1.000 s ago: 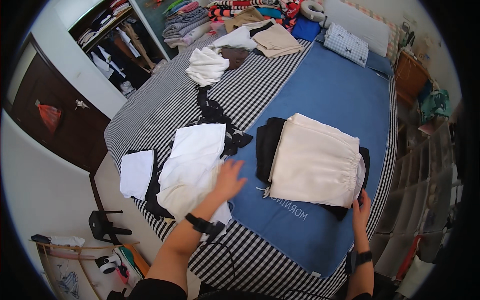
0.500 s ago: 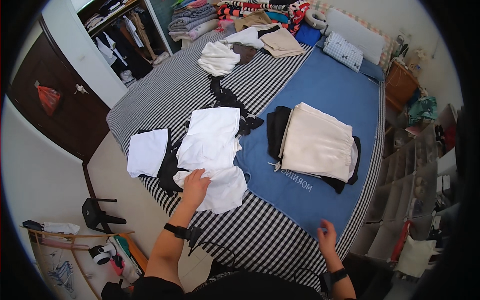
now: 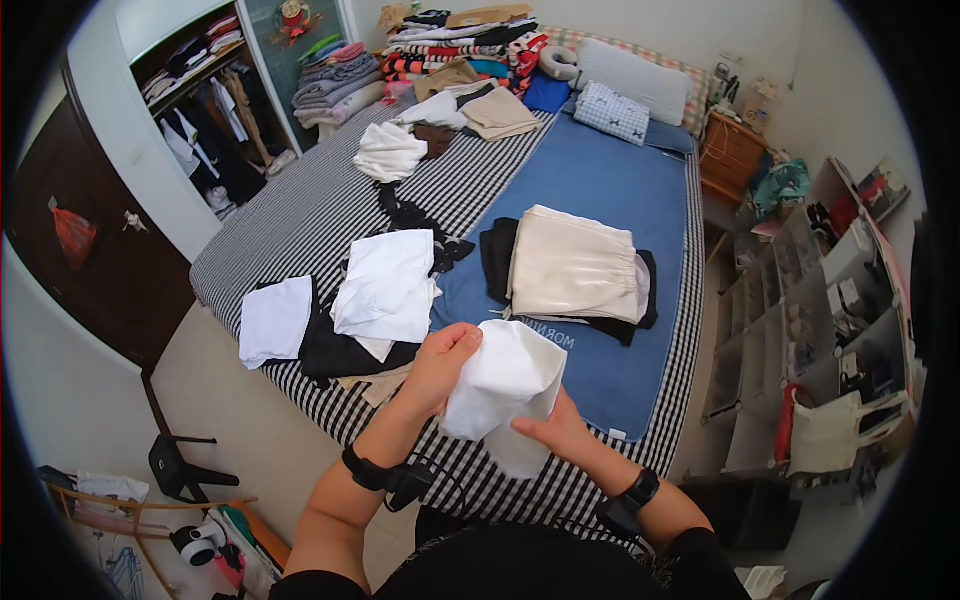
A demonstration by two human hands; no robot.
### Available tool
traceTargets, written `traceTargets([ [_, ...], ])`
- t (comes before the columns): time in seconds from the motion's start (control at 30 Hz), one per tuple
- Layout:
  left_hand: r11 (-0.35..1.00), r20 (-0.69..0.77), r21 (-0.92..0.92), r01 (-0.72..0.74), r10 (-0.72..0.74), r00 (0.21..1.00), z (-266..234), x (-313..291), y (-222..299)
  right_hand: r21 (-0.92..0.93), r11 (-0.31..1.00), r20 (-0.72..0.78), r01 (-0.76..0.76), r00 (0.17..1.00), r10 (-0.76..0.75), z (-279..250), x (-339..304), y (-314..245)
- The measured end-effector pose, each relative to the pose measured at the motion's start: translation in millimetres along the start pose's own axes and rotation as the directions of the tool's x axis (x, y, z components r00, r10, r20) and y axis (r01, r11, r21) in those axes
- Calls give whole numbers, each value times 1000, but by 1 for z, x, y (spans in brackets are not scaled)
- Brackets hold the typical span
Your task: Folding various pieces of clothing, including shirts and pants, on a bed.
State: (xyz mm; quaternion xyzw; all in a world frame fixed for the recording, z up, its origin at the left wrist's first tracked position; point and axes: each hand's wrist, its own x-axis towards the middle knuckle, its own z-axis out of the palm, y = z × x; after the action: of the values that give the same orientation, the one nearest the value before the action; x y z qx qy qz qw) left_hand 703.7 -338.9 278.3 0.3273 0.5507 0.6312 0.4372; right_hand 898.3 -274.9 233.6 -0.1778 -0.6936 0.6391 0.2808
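Note:
Up off the bed, a white garment (image 3: 510, 385) hangs between my two hands, bunched and partly unfolded; its kind is hard to make out. My left hand (image 3: 445, 365) pinches its upper left edge, thumb on top. My right hand (image 3: 558, 428) grips it at the lower right, the cloth drooping below. Left of my hands lies a folded white garment (image 3: 385, 285) on dark cloth, beside a smaller folded white piece (image 3: 276, 320). A pile topped by folded cream trousers (image 3: 572, 262) with an elastic waist rests beyond my right hand, over black clothing.
A blue mat (image 3: 590, 180) covers the right of the bed, over a checked bedspread (image 3: 270, 235). Crumpled white clothing (image 3: 390, 150) and a black patterned garment (image 3: 415, 218) lie farther back. Shelves of clear boxes (image 3: 750, 320) stand at the right, a dark stool (image 3: 190, 465) at the left.
My left hand has lifted the front white garment off the bed and brought it rightward. My right hand has moved in and taken hold of it. The view has shifted to the right.

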Motion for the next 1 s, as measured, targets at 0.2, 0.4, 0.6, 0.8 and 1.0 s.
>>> traceTargets([
  [0.2,912,-55,-410,-24,1,998,8,-16,39,-295,948,-150,-119,986,77,-50,-24,-21],
  [0.4,926,-1,-370,-76,81,997,10,-32,87,-832,553,-174,35,931,-321,-106,-53,-29],
  [0.6,957,214,-139,-256,281,935,6,-54,118,-549,835,-492,23,799,-346,-134,-89,-28],
  [0.8,874,118,433,-219,186,975,-25,-47,96,-518,854,-449,60,830,-330,-148,-115,-90],
  [1.0,999,71,19,-39,37,997,-31,-41,47,-235,961,-511,148,822,-252,-148,-125,-128],
])
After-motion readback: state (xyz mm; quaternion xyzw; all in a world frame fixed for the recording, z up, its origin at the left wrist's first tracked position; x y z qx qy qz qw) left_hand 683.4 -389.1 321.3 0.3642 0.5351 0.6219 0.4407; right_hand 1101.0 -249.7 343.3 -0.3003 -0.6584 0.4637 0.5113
